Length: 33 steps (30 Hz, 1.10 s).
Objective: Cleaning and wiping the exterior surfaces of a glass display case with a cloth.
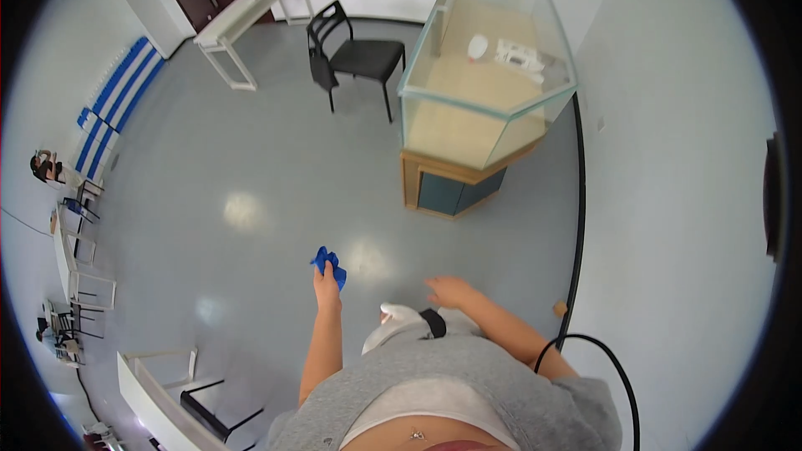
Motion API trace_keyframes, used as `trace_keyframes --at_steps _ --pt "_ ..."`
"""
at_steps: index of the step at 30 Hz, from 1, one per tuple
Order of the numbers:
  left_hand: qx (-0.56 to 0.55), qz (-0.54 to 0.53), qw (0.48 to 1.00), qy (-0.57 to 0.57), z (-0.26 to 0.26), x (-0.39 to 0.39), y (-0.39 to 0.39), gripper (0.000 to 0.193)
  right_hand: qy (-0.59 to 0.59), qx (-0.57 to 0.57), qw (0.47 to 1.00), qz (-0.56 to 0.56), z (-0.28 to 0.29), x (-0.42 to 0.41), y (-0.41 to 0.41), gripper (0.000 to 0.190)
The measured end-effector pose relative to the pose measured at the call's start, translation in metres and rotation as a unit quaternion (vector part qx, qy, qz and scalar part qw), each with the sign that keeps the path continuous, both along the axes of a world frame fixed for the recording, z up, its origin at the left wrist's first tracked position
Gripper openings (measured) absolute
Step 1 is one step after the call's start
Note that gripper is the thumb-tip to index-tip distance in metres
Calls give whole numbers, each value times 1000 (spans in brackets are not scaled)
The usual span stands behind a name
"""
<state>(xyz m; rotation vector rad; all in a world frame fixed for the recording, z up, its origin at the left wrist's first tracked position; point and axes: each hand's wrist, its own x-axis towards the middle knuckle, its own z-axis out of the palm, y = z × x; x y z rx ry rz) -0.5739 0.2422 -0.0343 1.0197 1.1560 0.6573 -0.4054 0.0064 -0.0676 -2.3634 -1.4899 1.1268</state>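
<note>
A crumpled blue cloth (332, 266) is in the grip of my left hand (327, 288), held out over the grey floor. My right hand (452, 291) hovers in front of my waist, holding nothing, with its fingers somewhat apart. Farther ahead and to the right stands a glass-topped display case (460, 166) on a wooden base, out of reach of both hands. Inside or seen through its glass are a white oval item (478, 47) and a white object with cut-outs (520, 57), too blurred to name.
A black chair (366, 59) stands left of the case, with a white table (250, 9) beyond. Another white table (150, 398) and a dark chair (207, 416) are at lower left. People (47, 166) sit far left. A black cable (617, 373) loops by my right arm.
</note>
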Motion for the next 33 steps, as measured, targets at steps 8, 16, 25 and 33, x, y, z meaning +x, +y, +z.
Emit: trace_keyframes --at_steps 8,16,25,33 --pt "59 -18 988 -145 35 164 -47 39 71 22 985 -153 -26 86 -155 53" --pt "-8 96 971 -219 58 244 -78 29 43 55 948 -310 -59 139 -269 54" --pt "348 130 918 -136 132 345 4 31 127 -10 929 -349 -86 137 -291 47" --pt "392 21 902 180 47 435 18 47 154 51 930 -329 -92 200 -325 38"
